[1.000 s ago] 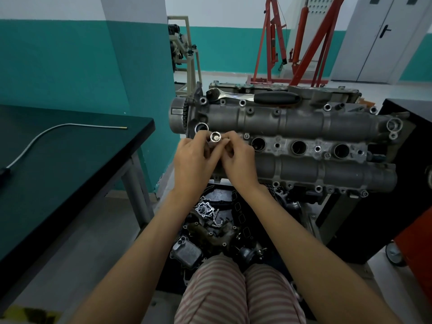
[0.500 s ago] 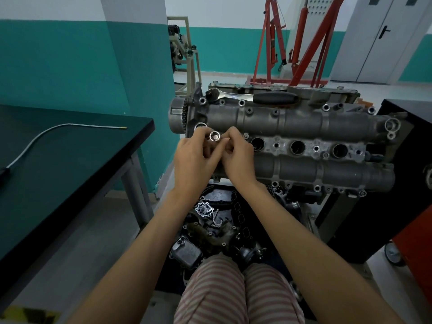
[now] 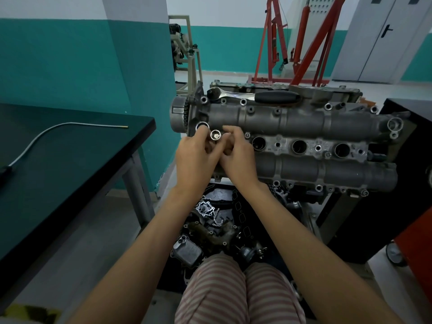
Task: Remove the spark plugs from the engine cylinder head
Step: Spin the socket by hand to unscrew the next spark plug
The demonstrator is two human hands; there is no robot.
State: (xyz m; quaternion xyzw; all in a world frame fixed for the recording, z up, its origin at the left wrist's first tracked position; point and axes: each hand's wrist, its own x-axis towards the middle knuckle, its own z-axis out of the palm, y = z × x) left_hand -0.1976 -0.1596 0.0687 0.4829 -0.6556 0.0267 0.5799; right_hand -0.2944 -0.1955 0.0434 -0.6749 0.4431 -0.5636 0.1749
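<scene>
the left hand (image 3: 196, 157) and the right hand (image 3: 238, 157) meet at the left end of the engine head (image 3: 304, 127), and both pinch a shiny socket (image 3: 215, 135) with their curled fingers, its open end facing the camera. whether a spark plug sits inside it is hard to tell. three open plug holes (image 3: 299, 146) run to the right of the hands. a ratchet (image 3: 254, 95) lies on top of the engine. a black table (image 3: 70, 160) with a thin cable (image 3: 46, 134) stands to the left.
</scene>
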